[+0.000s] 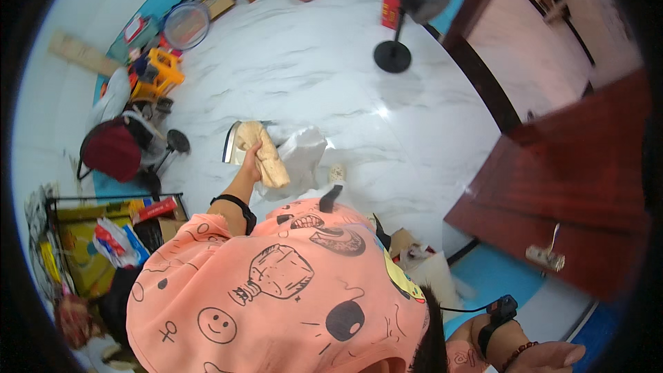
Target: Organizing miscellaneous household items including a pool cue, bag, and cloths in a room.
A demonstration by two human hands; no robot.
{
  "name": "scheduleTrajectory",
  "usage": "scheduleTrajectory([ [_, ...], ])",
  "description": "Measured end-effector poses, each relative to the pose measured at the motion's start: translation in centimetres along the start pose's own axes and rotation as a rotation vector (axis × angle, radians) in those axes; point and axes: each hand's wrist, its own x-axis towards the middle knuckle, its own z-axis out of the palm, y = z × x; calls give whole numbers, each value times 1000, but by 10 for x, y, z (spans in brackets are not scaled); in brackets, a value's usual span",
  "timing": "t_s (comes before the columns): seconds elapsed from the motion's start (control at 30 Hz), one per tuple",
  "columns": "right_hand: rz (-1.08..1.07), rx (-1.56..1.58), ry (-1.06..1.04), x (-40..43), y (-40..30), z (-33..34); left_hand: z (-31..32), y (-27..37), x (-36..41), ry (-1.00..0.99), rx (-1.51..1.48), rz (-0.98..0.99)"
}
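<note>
My left hand (253, 162) grips a folded pale-yellow cloth (268, 160), possibly a towel, out in front of my body. Just behind the cloth, a flat thing with a shiny pale rim (231, 144) is partly covered by it. Beside the cloth is a white plastic bag (303, 153), low over the marbled floor (311, 72). Far down at the lower right, my right hand (541, 358) wears a beaded bracelet. Its fingers are cut off by the picture's lower edge, and nothing shows in the visible part.
A black floor fan or lamp (392, 57) stands ahead, near a red box (389, 8). To the right, a dark red wooden door (564, 191) stands ajar by a doorway. Along the left wall are a maroon-backed chair (111, 150), a yellow plastic stool (168, 70) and a loaded rack (77, 238).
</note>
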Motion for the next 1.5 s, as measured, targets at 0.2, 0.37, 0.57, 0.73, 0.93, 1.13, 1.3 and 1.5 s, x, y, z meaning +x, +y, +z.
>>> scheduleTrajectory([
  [0.2, -28, 333, -118, 24, 34, 75, -64, 2, -11, 146, -180, -5],
  [0.37, -31, 485, -329, 28, 63, 133, -110, 1, -24, 216, -270, 43],
  [0.57, 213, 504, -681, 13, 97, 211, -155, -39, -54, 250, -392, 80],
  [0.73, 248, 475, -1026, -12, 137, 277, -148, -87, -84, 330, -538, 122],
  [0.93, 364, 289, -1619, -148, 196, 300, -122, -143, -87, 361, -697, 154],
  [1.13, 440, 185, -2169, -472, 324, 146, -77, -186, -108, 451, -737, 121],
  [1.3, 668, 265, -2263, -565, 348, 105, -56, -222, -130, 499, -833, 181],
  [1.5, 716, 265, -2248, -502, 307, 201, -58, -262, -97, 661, -847, 255],
])
